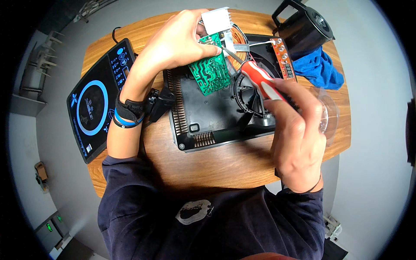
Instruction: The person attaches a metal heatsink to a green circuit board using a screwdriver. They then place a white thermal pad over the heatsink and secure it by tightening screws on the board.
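Note:
My left hand (184, 41) grips a green circuit board (208, 67) by its upper part, holding it tilted above a black plastic housing (208, 104). A pale finned heat sink (216, 21) sticks up from the board's top end. In my right hand (299, 134) is a screwdriver (260, 77) with a red and white handle. Its tip meets the board's upper right edge, near my left thumb. Behind the shaft lies a copper coil (237, 43). A small orange display board (284, 60) rests at the housing's right side, with a white wire running to it.
A black glass cooktop panel (93, 106) with a blue ring lies at the left of the wooden table (216, 167). At the back right stands a black jug (305, 28) beside a blue cloth (320, 69). A clear plastic dish (330, 115) sits near the right edge.

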### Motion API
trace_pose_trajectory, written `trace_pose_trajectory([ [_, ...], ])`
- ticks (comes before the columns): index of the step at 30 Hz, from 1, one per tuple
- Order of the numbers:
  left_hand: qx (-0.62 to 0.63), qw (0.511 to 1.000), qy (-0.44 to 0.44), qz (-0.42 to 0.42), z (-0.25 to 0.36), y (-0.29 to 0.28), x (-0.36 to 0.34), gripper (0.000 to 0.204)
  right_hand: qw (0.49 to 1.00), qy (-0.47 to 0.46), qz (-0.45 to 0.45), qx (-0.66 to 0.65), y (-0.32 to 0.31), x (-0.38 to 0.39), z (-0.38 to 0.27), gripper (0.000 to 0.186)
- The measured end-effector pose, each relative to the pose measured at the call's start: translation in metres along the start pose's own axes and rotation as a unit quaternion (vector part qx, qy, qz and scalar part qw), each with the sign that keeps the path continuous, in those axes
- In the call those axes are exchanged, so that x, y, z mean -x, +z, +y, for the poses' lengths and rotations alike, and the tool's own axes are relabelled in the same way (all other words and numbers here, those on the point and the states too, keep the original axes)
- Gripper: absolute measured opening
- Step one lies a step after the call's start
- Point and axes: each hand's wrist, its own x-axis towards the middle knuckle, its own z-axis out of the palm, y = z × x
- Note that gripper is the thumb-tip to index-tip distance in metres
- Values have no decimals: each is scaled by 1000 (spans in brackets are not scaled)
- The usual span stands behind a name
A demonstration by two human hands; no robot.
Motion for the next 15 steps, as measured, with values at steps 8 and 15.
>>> trace_pose_trajectory([
  [8,-17,999,-43,-22,8,-3,-1,60,993,108,-41,20,-2,-12,-5,50],
  [15,8,1000,13,23,-1,0,0,51,995,85,-14,51,9,1,-11,50],
])
